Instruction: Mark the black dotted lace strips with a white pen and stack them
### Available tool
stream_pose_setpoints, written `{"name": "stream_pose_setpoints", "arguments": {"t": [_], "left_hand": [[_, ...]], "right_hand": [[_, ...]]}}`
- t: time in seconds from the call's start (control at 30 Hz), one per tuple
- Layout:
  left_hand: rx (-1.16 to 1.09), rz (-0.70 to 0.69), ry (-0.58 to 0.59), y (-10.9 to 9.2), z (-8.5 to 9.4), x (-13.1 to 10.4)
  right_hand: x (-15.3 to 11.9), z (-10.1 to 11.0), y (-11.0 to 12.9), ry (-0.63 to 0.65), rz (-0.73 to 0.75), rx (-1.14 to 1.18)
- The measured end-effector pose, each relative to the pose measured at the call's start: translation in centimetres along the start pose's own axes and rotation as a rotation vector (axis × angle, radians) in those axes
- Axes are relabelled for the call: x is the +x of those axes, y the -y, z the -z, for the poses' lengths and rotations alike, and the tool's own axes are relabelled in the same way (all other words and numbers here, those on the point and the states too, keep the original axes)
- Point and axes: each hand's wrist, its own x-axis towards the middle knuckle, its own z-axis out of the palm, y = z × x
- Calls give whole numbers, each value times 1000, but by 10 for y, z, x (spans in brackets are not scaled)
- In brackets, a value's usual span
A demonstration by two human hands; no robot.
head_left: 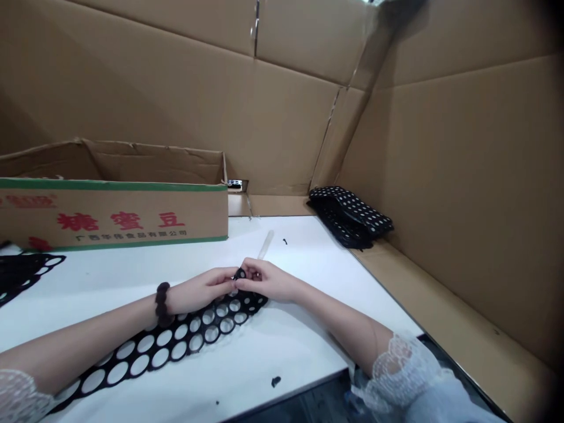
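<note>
A black strip of sheet material with rows of round holes (189,330) lies slantwise on the white table, its far end narrowing to smaller holes. My left hand (197,292), with a dark bead bracelet at the wrist, pinches that far end between thumb and fingers. Right against it, my right hand (269,281) grips the same end, fingers curled and thumb pressed down. A small part of the strip pokes up between both hands. Just beyond my right hand lies a thin pale translucent stick (265,244), its near end hidden behind the fingers.
A cardboard box (132,214) with red lettering and green edges stands at the back left. Near it lies more black holed material (26,273). A stack of black dotted pieces (350,214) rests at the back right. Cardboard walls (458,176) enclose the white table (317,329); small black scraps (275,382) lie near its edge.
</note>
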Motion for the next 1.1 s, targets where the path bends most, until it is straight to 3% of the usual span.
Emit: {"name": "stream_pose_setpoints", "arguments": {"t": [0.1,0.2,0.43,0.53,0.67,0.8,0.87,0.93,1.03,1.1], "left_hand": [[13,-8,13,0,1,0],[30,14,8,-1,1,-1],[34,42,-27,4,-2,-2],[12,39,-62,7,-5,-1],[-100,37,-82,5,-5,-1],[-186,104,-96,3,-5,-3],[-219,110,-99,5,-5,-3],[-268,106,-106,7,-6,-2],[-350,128,-147,11,-6,0],[-365,134,-163,13,-5,0]], "right_hand": [[2,2,-4,68,41,122],[3,5,-10,68,-19,221],[7,-1,-14,-213,-215,320],[6,-10,-5,-354,-213,314],[8,-15,4,-443,-193,336],[15,1,10,-613,-185,343],[17,12,15,-713,-177,208],[18,16,20,-644,-116,-100],[15,6,23,-369,-44,-621],[12,-5,21,-229,-52,-804]]}}
